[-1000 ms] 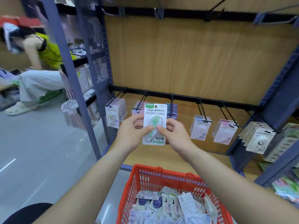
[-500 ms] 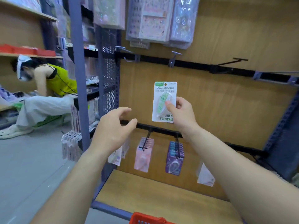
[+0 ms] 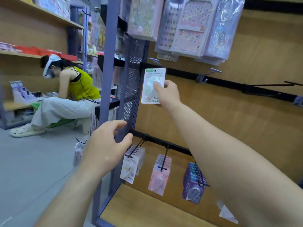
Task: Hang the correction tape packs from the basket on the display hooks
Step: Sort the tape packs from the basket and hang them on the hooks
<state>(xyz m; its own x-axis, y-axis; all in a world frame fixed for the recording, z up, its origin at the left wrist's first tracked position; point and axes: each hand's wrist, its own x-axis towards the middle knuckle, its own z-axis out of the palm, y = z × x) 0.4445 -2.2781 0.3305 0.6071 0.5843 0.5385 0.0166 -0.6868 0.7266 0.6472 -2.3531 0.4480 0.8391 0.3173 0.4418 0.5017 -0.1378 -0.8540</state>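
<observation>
My right hand [image 3: 167,94] pinches a white and green correction tape pack [image 3: 151,86] by its right edge and holds it up at the left end of the upper black rail. The pack's top hole sits just below an empty grey hook [image 3: 155,60]. My left hand [image 3: 106,148] hovers lower with relaxed, spread fingers and holds nothing, close to the perforated blue side panel [image 3: 132,89]. On the lower rail, hooks carry white packs [image 3: 131,166], pink packs [image 3: 159,174] and purple packs [image 3: 194,182]. The basket is out of view.
Sticker sheets [image 3: 188,27] hang above the upper rail. More empty hooks [image 3: 209,73] stick out along that rail to the right. A blue upright post [image 3: 106,79] stands left of the bay. A person in a yellow top [image 3: 65,95] sits in the aisle at the left.
My right hand has raised the pack up and left toward the upper rail's first hook. My left hand let go of it and stayed low. The view tilted upward and the basket dropped out of sight.
</observation>
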